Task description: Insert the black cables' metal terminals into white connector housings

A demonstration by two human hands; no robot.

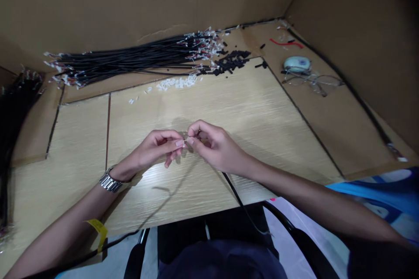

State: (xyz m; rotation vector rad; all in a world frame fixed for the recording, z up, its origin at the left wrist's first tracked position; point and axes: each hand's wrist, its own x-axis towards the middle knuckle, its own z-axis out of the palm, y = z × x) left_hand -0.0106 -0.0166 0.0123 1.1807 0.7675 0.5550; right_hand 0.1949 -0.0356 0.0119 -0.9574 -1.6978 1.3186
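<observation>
My left hand (157, 148) and my right hand (212, 144) meet over the middle of the wooden table (248, 113). My right hand grips the end of a black cable (234, 192) that runs back under my wrist and off the near table edge. My left hand's fingertips pinch something tiny at the cable's tip, too small to make out; it may be a white connector. A metal watch (109, 181) sits on my left wrist.
A bundle of black cables with white ends (131, 59) lies at the back. Loose white connectors (178, 83) and black sleeve pieces (231, 63) sit near it. Glasses (314, 82) and a small oval device (297, 64) lie at the right. Cardboard walls (131, 0) enclose the table.
</observation>
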